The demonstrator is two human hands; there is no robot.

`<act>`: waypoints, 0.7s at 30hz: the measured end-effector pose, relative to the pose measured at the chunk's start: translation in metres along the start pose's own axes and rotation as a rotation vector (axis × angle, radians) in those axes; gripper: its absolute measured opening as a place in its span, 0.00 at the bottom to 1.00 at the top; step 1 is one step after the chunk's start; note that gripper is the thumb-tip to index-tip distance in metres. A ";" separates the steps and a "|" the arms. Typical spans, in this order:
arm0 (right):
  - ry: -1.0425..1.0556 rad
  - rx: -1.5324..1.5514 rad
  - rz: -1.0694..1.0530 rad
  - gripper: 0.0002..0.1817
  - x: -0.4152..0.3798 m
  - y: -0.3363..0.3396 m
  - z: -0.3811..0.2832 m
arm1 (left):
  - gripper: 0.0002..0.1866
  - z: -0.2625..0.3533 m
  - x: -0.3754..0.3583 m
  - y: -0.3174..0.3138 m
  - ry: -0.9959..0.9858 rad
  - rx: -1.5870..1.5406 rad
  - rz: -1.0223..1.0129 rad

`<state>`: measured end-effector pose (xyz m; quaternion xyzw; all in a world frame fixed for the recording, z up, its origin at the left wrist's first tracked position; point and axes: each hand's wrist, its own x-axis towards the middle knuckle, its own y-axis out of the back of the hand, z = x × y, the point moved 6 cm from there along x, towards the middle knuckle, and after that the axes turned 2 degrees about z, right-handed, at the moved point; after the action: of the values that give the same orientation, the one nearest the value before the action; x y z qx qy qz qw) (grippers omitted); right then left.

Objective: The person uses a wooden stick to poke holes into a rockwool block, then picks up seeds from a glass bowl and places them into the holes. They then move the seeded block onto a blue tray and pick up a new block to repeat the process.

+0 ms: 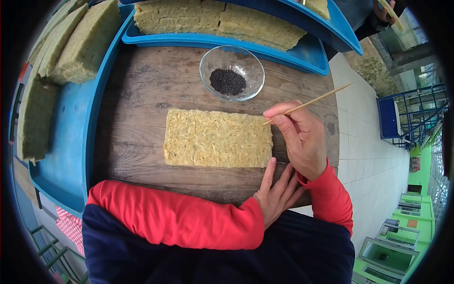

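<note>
A yellowish fibrous slab (pixel 215 139), which looks like rockwool, lies flat on the wooden table. My right hand (pixel 305 137) pinches a thin wooden skewer (pixel 326 96), its lower tip at the slab's upper right edge. My left hand (pixel 278 193) rests near the lower right corner with fingers stretched and apart, the index fingertip at the slab's edge. It holds nothing. Beyond the slab stands a clear glass bowl (pixel 255 78) with small black seed-like grains (pixel 227 82) in it.
On the left, a blue tray (pixel 71 123) holds several thick fibrous blocks (pixel 87 42). More blocks (pixel 179 21) sit in another blue tray (pixel 302 59) at the back, partly under an upper tray (pixel 326 26). Another person's hand (pixel 384 13) shows at the top right.
</note>
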<state>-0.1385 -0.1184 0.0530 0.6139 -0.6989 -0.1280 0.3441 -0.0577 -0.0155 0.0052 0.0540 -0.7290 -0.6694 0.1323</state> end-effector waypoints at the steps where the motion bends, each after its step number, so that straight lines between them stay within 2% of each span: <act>1: -0.020 0.081 0.042 0.06 0.000 0.001 0.003 | 0.35 0.000 0.000 0.000 0.002 -0.009 0.002; 5: -0.084 0.229 0.108 0.05 -0.001 0.004 0.004 | 0.35 0.001 0.000 0.000 0.006 -0.045 -0.004; 15: -0.039 0.171 0.088 0.05 0.001 0.004 0.000 | 0.33 0.001 0.000 -0.001 0.017 -0.038 0.000; 17: 0.042 0.131 0.138 0.05 0.004 0.008 -0.008 | 0.32 0.002 0.000 -0.001 0.016 -0.042 0.010; 21: 0.061 0.187 0.065 0.06 0.010 -0.005 -0.030 | 0.32 0.006 0.000 -0.005 0.009 -0.031 -0.005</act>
<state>-0.1155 -0.1216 0.0751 0.6238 -0.7166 -0.0321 0.3105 -0.0599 -0.0105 -0.0006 0.0568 -0.7179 -0.6807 0.1345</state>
